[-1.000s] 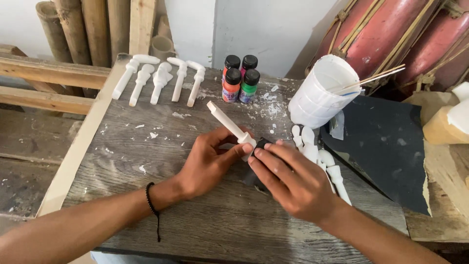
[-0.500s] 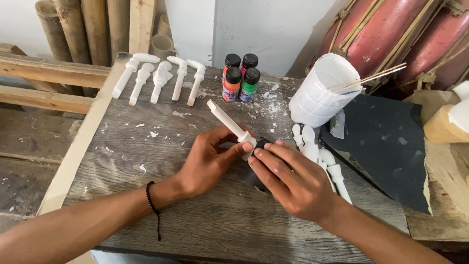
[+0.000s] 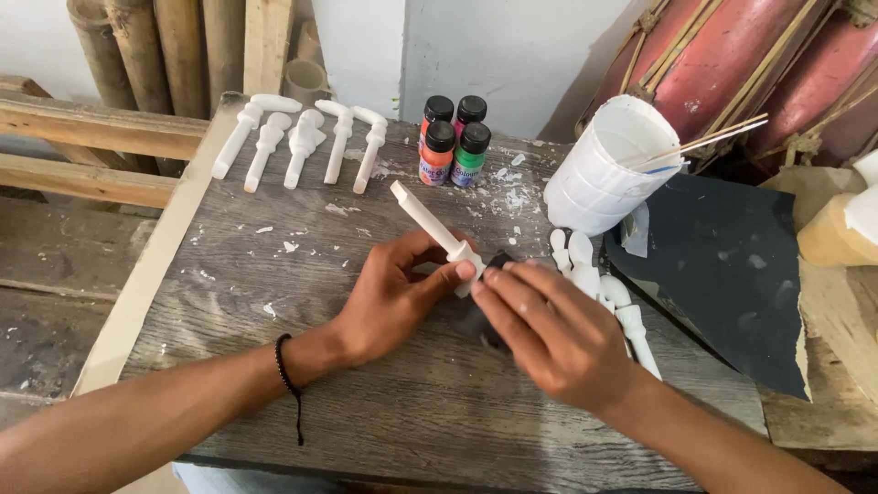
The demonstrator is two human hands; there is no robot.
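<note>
A white carved peg (image 3: 430, 220) with a squared tip is pinched at its lower end by the left hand (image 3: 393, 297), thumb and fingers clamped on it, its free end slanting up and away from the knuckles. The right hand (image 3: 549, 334) presses a small dark piece (image 3: 498, 265), probably sandpaper, against the peg's lower end, fingers closed over it. Just beyond the right hand's fingertips lie more white turned pieces (image 3: 604, 293). Farther off that way stands a white cup (image 3: 604, 169) holding thin sticks (image 3: 704, 146). Beyond the left hand lie five white pegs (image 3: 302, 142) in a row and four paint bottles (image 3: 455, 142), all on the weathered wooden table (image 3: 229, 302).
</note>
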